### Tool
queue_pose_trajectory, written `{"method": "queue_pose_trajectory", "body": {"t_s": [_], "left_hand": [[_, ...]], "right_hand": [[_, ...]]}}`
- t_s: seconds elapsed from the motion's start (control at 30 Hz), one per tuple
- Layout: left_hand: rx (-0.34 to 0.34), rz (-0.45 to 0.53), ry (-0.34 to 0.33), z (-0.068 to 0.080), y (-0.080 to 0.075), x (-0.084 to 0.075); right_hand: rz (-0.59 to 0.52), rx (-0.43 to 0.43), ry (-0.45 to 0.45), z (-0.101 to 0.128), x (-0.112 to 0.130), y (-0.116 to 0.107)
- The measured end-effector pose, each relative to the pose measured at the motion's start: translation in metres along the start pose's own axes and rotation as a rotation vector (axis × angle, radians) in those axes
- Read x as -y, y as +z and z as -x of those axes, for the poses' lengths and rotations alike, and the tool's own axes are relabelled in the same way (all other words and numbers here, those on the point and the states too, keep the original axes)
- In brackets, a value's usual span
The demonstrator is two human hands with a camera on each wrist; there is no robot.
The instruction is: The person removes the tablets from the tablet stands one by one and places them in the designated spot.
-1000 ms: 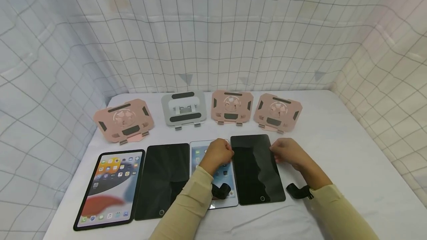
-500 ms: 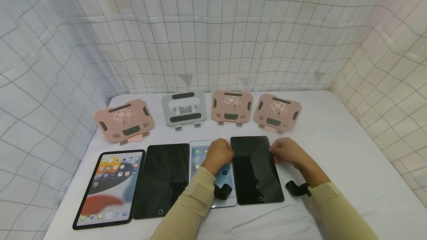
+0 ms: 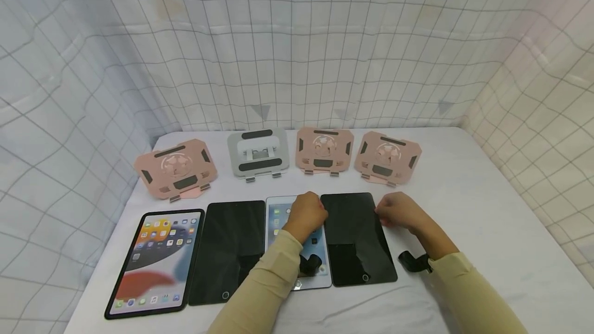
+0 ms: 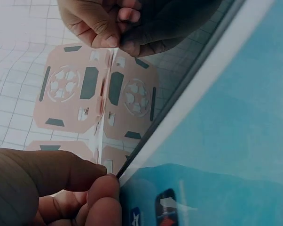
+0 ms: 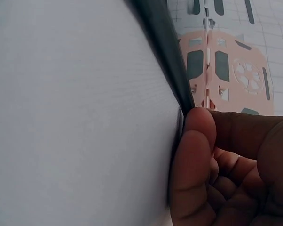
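In the head view, a black tablet [image 3: 357, 251] with a round home button lies at the right end of a row of tablets. My left hand [image 3: 306, 215] pinches its left edge near the top, reaching over a white-framed tablet [image 3: 299, 283] with a lit screen. On the opposite edge, my right hand [image 3: 398, 211] grips between thumb and fingertips. The left wrist view shows thumb and index finger meeting at the edge, with pink stands mirrored in the glossy screen. In the right wrist view, the fingers [image 5: 193, 155] press against a dark edge.
Further left lie a second black tablet [image 3: 232, 246] and a lit tablet with a black frame [image 3: 155, 267]. Behind stand a left pink stand [image 3: 178, 169], a grey stand [image 3: 258, 154], a middle pink stand [image 3: 324, 149] and a right pink stand [image 3: 387, 156]. Gridded white cloth [image 3: 297, 55] walls the table.
The top edge of the right black tablet has come slightly nearer to me, and the reflections on its screen have shifted. Both hands keep their hold in nearly the same place.
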State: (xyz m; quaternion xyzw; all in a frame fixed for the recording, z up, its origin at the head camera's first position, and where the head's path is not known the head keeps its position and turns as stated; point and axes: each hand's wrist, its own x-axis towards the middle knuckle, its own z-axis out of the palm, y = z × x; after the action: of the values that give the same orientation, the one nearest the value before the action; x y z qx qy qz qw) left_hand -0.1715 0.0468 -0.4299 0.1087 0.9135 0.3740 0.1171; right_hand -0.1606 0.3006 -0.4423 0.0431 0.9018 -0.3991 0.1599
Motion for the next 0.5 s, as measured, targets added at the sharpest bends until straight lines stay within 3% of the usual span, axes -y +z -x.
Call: {"method": "queue_pose_trajectory", "body": {"t_s": [0.23,0.4,0.5], "left_hand": [[0.051,0.022,0.066,0.001,-0.013,0.015],[0.086,0.052,0.1,0.011,-0.04,0.031],[0.068,0.06,0.108,0.021,-0.059,0.041]], "right_hand": [[-0.031,0.005,-0.015,0.0,-0.006,-0.003],[-0.072,0.027,-0.069,0.007,-0.013,-0.005],[-0.095,0.048,-0.099,0.013,-0.015,-0.008]]}}
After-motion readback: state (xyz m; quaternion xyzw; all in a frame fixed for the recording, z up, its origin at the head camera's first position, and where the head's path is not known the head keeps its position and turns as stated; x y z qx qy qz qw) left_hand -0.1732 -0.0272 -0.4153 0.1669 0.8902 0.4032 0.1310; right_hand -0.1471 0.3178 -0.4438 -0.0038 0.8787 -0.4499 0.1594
